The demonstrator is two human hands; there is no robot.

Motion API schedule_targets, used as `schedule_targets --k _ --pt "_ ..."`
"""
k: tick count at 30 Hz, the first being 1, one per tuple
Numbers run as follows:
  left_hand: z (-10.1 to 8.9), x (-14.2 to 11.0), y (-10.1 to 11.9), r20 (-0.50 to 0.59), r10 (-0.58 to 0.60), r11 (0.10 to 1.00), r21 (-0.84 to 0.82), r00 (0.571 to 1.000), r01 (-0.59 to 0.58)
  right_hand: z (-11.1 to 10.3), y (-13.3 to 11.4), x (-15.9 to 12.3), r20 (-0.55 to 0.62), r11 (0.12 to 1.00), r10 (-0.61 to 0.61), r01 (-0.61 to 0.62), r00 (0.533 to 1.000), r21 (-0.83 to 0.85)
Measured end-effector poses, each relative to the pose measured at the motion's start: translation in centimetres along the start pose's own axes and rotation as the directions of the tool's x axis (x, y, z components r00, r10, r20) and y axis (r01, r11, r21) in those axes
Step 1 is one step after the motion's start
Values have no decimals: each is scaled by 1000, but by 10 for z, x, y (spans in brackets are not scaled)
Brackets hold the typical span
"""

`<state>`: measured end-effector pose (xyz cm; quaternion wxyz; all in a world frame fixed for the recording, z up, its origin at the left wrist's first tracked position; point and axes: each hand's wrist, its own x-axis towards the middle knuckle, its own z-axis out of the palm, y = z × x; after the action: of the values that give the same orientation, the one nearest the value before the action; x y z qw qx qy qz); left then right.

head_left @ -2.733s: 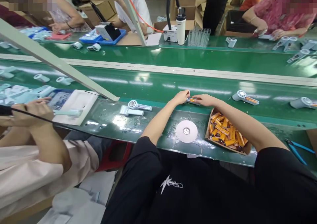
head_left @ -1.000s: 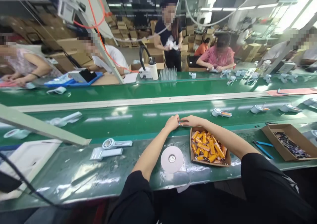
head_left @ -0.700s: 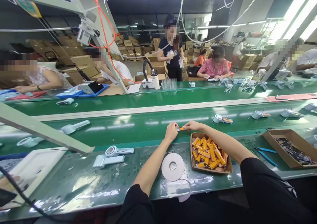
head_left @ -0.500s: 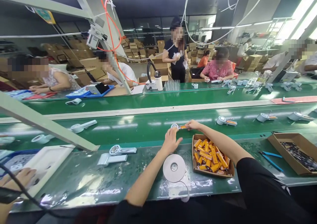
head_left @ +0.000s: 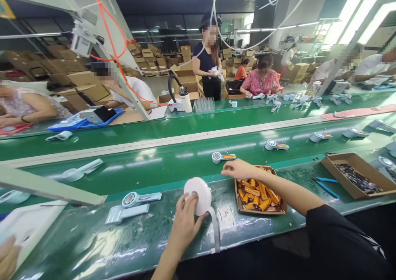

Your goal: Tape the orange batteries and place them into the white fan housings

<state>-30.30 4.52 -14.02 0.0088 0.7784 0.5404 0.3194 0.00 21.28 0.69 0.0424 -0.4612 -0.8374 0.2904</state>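
My left hand (head_left: pixel 185 220) grips a white roll of tape (head_left: pixel 202 189), thumb and fingers around its lower left side. The roll is tilted up from the bench, and a loose strip hangs from it toward the front edge. My right hand (head_left: pixel 239 168) is over the far edge of a cardboard box (head_left: pixel 262 212) of orange battery cells (head_left: pixel 252 191), its fingers curled together with nothing visible in them. Just beyond that hand, a pale blue handheld fan body (head_left: pixel 217 157) lies on the green belt, an orange cell in its open handle.
Two fan parts (head_left: pixel 133 199) lie left of the roll. Blue-handled pliers (head_left: pixel 326 186) and a box of small dark parts (head_left: pixel 337 181) are on the right. More fan bodies (head_left: pixel 272 144) sit along the belt (head_left: pixel 173 168). A slanted metal post (head_left: pixel 55 183) crosses the left side. Co-workers sit across the line.
Both hands have come away from the fan body, which stays on the belt. My left hand has moved down and taken hold of the tape roll, tilting it up. The view has shifted right.
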Motion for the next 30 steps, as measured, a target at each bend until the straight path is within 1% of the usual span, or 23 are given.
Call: schedule_targets --k 1,2,3,5,6,7,8,9,11,12,13,14,15,16,17,18,19,20,21,23,25,26,30 --pt "-1 8 3 -91 12 1000 12 996 -11 8 -9 -16 54 997 -33 29 998 74" --pt "-1 16 7 -151 31 999 15 988 -29 17 -17 -31 115 983 -78 57 990 176" --pt "-1 22 11 -182 50 999 9 982 -50 27 -23 -44 174 952 -130 73 976 298" --pt "1 31 22 -197 60 997 -30 979 -67 50 -32 -66 254 847 -223 59 941 528" --pt "3 34 27 -196 37 997 -61 980 -50 63 -35 -75 271 803 -249 42 930 595" --pt "6 35 31 -197 -10 995 -98 980 -9 77 -37 -82 278 784 -266 40 923 620" --pt "9 35 33 -197 -79 988 -144 977 51 91 -38 -88 273 798 -273 59 922 599" --pt "13 34 35 -190 -158 973 -195 969 120 103 -38 -93 264 845 -266 92 927 527" --pt "19 29 35 -147 -307 920 -297 940 254 121 -36 -102 263 953 -223 153 939 262" --pt "23 26 34 -117 -364 890 -338 924 307 125 -33 -105 267 977 -198 168 943 130" --pt "25 22 33 -89 -404 863 -368 911 347 125 -28 -108 268 984 -180 174 946 46" --pt "28 18 31 -64 -431 843 -385 900 376 120 -22 -110 252 985 -171 172 952 20" --pt "31 15 29 -43 -446 831 -391 894 396 112 -15 -112 205 986 -165 161 965 36" --pt "34 11 28 -22 -453 825 -390 891 410 101 -6 -114 111 989 -144 138 983 60" --pt "37 8 26 -3 -455 822 -386 891 418 89 4 -114 -16 993 -99 100 995 64" --pt "40 5 25 11 -455 822 -379 891 424 78 14 -114 -145 999 -36 41 989 33" --pt "44 2 24 19 -455 823 -372 890 429 69 24 -114 -247 999 28 -35 969 -27" --pt "49 -2 24 23 -455 824 -367 890 431 62 34 -113 -305 988 75 -112 949 -105" --pt "54 -5 24 25 -454 826 -362 891 431 59 43 -113 -315 968 105 -170 943 -186" --pt "64 -12 23 32 -444 833 -352 895 426 60 56 -112 -237 933 128 -198 963 -299" --pt "73 -19 22 59 -429 841 -340 901 422 68 64 -113 -163 933 118 -165 980 -319" --pt "76 -21 21 70 -424 843 -334 903 422 72 66 -113 -149 939 108 -151 983 -310" --pt "81 -24 23 97 -408 848 -329 908 416 78 63 -118 -175 937 110 -161 978 -309"
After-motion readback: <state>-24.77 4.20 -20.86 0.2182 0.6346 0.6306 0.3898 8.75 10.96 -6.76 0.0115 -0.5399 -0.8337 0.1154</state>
